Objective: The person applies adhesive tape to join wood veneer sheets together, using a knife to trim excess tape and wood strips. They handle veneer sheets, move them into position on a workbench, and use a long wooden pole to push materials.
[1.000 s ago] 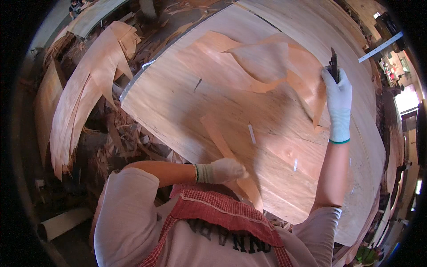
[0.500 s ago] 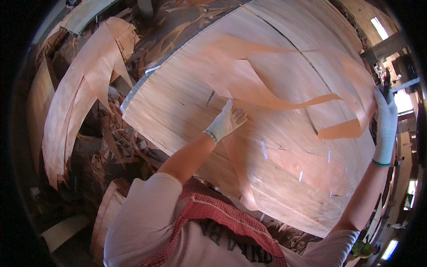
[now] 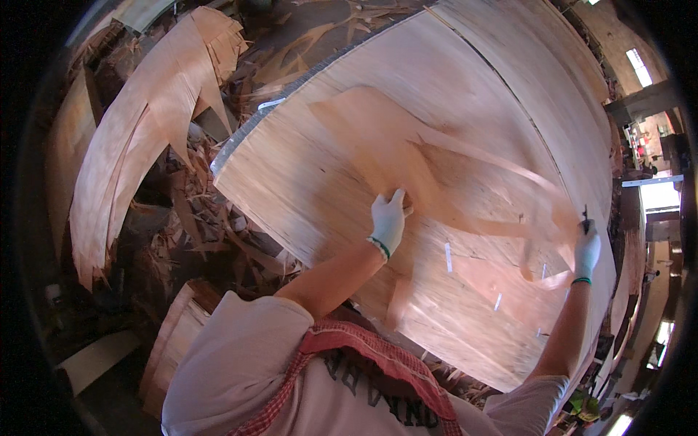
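Veneer — a large pale wood sheet — covers the bench; the gloved left hand presses it at centre, while the right hand at 3 o'clock pinches a thin torn veneer strip — grip closed.

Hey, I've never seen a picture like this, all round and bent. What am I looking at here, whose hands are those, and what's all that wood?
The camera sits on a person's head and looks down, so the wide lens bends straight edges. Both gloved hands are that person's own. The left hand rests on a loose, curling strip of thin wood veneer that lies on a large stack of veneer sheets. The right hand grips the strip's far end and seems to hold a small dark tool, too small to identify. A few short pale tape pieces are stuck on the top sheet. More veneer sheets and wood scraps lie to the left.
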Action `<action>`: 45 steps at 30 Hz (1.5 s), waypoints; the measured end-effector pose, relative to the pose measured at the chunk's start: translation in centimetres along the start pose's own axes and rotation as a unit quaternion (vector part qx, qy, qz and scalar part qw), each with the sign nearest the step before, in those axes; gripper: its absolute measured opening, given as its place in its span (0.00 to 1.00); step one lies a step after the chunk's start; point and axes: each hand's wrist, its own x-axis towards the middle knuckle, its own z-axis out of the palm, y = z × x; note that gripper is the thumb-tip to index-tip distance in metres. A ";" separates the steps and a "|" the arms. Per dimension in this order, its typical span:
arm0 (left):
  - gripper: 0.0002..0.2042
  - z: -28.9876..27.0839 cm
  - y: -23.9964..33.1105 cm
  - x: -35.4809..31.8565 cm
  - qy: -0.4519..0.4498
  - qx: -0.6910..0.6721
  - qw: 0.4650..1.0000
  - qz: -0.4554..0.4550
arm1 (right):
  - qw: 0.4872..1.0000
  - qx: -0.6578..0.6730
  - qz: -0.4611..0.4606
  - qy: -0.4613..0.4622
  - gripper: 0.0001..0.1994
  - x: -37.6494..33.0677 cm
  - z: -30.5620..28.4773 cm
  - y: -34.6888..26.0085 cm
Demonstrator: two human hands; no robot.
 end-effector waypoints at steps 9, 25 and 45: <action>0.14 -5.1 5.4 -3.0 -0.479 0.550 0.682 -0.052 | 0.852 0.513 0.077 -0.067 0.14 -6.9 11.1 -17.5; 0.15 -9.3 18.1 17.2 -0.071 0.659 0.495 0.561 | 0.924 0.114 -0.170 -0.323 0.10 -11.7 15.2 -51.9; 0.23 -8.4 18.7 17.2 -0.090 0.713 0.460 0.521 | 0.844 0.070 -0.261 -0.463 0.10 -10.6 17.8 -33.7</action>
